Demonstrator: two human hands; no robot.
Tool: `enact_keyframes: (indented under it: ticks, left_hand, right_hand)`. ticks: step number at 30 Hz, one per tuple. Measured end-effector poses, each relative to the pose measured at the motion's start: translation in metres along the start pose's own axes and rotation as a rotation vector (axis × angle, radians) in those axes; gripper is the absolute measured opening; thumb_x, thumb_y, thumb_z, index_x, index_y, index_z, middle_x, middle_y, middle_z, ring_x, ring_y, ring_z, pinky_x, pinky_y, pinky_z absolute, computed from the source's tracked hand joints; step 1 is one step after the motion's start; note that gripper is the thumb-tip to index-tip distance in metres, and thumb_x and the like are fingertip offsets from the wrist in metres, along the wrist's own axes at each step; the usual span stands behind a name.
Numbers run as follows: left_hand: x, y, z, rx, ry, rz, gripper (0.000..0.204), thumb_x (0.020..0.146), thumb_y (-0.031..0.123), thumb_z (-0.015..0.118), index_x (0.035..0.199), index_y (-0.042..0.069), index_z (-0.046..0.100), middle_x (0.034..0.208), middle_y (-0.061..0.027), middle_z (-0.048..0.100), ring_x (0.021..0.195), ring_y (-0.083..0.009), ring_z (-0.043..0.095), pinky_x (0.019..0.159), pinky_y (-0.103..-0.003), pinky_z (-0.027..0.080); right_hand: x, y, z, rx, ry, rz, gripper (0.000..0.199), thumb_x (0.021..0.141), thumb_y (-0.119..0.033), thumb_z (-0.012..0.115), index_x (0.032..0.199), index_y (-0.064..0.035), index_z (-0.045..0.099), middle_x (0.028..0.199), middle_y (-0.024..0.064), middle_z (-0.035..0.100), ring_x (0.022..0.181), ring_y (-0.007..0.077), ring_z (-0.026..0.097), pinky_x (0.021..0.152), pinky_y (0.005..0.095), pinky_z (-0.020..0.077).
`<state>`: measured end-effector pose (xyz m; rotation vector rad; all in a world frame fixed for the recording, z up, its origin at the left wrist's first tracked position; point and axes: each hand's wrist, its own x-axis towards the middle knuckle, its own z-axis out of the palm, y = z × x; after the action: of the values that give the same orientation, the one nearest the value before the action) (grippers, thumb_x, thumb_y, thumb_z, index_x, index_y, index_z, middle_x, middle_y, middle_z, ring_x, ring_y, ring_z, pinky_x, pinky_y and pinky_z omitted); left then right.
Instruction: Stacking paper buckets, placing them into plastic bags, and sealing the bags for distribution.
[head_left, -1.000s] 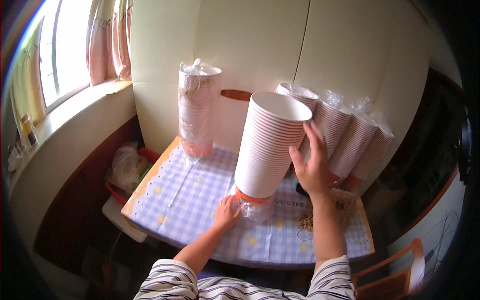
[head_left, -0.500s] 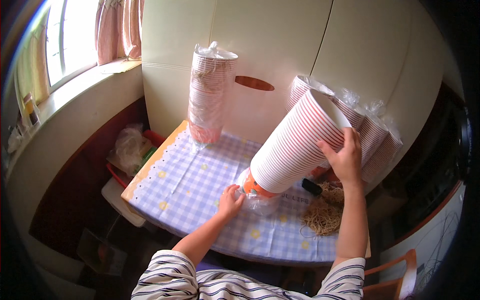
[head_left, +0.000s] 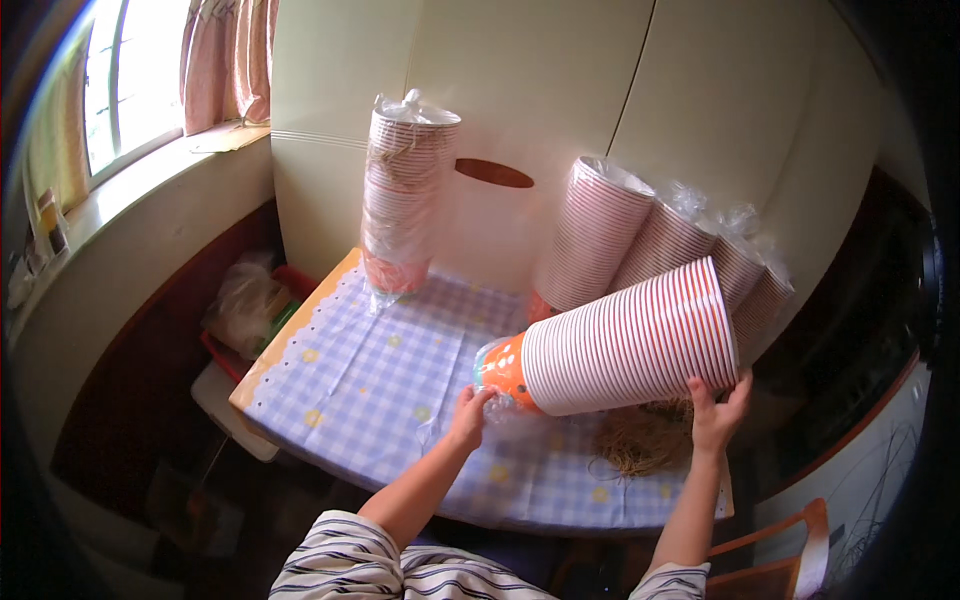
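Note:
A tall stack of paper cups (head_left: 630, 340), white with red rims and an orange printed base, leans low to the right above the table. My right hand (head_left: 717, 415) grips it from below at the open-mouth end, thumb and fingers apart around the rim. At the base end, my left hand (head_left: 470, 415) is closed on the clear plastic bag (head_left: 508, 408) that wraps the orange bottom cup. A tangle of tan string (head_left: 640, 442) lies under the stack near my right hand, partly hidden by it.
The table wears a blue checked cloth (head_left: 375, 365). One bagged cup stack (head_left: 410, 195) stands at its far left; several more bagged stacks (head_left: 597, 235) lean at the back right by a pale cabinet (head_left: 520, 60). A wooden chair (head_left: 812, 545) is at the lower right.
The cup stack has tipped further down to the right, its mouth end lowered. My right hand has gone down with it and now supports it from underneath. My left hand stays at the base.

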<state>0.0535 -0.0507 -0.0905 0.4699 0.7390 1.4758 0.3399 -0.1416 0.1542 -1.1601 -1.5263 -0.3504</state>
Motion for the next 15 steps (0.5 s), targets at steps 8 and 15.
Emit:
enact_keyframes:
  ticks: [8,15]
  left_hand:
    - [-0.060,0.201,0.085,0.398,-0.109,0.858,0.034,0.081,0.006,0.064,0.112,-0.001,0.052,0.099,-0.0073,0.059,0.088,-0.0129,0.058,0.075,-0.027,0.049]
    - [-0.108,0.286,0.220,1.421,0.146,1.575,0.026,0.073,0.023,0.060,0.086,0.001,0.058,0.083,-0.0171,0.063,0.080,-0.0331,0.061,0.071,-0.040,0.047]
  right_hand:
    - [-0.062,0.037,0.045,0.339,0.678,0.670,0.076,0.077,-0.048,0.066,0.128,0.0014,0.038,0.124,0.0186,0.047,0.115,0.0287,0.047,0.098,0.0456,0.0357]
    - [-0.145,0.004,0.183,1.379,0.405,1.064,0.060,0.085,-0.049,0.050,0.133,-0.0158,0.039,0.133,0.0064,0.044,0.123,0.0261,0.042,0.097,0.0592,0.0307]
